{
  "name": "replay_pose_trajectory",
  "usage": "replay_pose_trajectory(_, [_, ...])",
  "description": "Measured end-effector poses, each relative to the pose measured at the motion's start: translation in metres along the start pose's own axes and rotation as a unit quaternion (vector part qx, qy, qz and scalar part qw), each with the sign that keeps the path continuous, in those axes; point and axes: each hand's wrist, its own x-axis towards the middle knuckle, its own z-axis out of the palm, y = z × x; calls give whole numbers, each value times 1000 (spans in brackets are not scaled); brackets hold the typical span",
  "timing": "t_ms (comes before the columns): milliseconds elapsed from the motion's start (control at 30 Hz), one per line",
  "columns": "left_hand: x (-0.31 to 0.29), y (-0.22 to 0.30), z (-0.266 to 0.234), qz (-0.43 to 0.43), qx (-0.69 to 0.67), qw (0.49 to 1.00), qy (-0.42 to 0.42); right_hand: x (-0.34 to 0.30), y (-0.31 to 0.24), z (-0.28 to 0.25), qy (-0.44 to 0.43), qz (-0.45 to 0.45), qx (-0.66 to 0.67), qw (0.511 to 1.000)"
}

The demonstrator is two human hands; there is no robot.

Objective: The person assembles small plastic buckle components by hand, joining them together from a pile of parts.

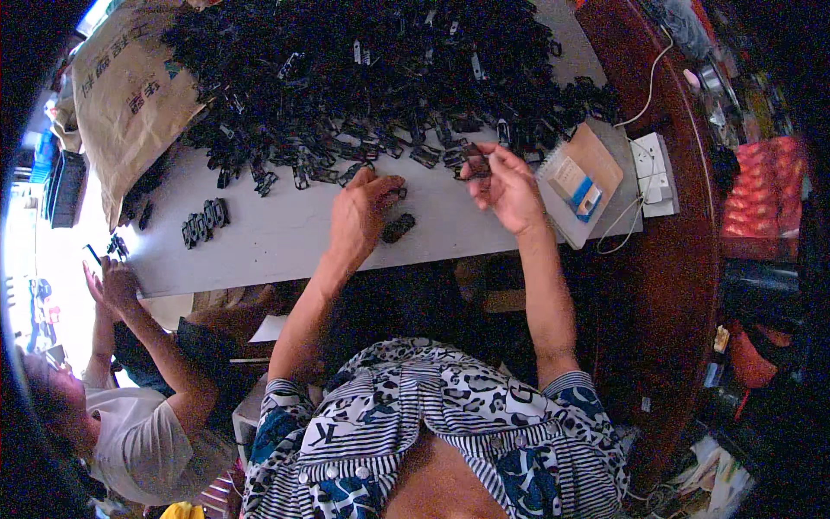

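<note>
The right hand (508,186) is lifted above the grey table (285,238), its fingers pinching a small black plastic clip (475,161). The left hand (361,212) lies on the table, fingers curled on another clip (399,227), just before the big clip pile (363,78).

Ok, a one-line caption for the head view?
Right hand lifts a black clip from a heap; left hand rests on the table.

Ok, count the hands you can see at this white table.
3: the left hand rests on the white table, the right hand holds a black clip, a co-worker's hand at the table's left end; others may be hidden.
</note>
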Motion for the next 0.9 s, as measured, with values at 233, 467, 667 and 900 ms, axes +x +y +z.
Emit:
replay_pose_trajectory(233, [-8, 0, 5, -3, 88, 996, 34, -15, 8, -2, -23, 22, -99, 995])
replay_pose_trajectory(467, [2, 33, -11, 4, 7, 999, 33, -16, 6, 39, -30, 34, -234, 971])
replay_pose_trajectory(667, [9, 33, -3, -127, -222, 967, -9, -10, 9, 70, -27, -131, -390, 911])
replay_pose_trajectory(900, [5, 19, -11, -184, -235, 954, -7, 5, 28, 65, -12, -337, -544, 769])
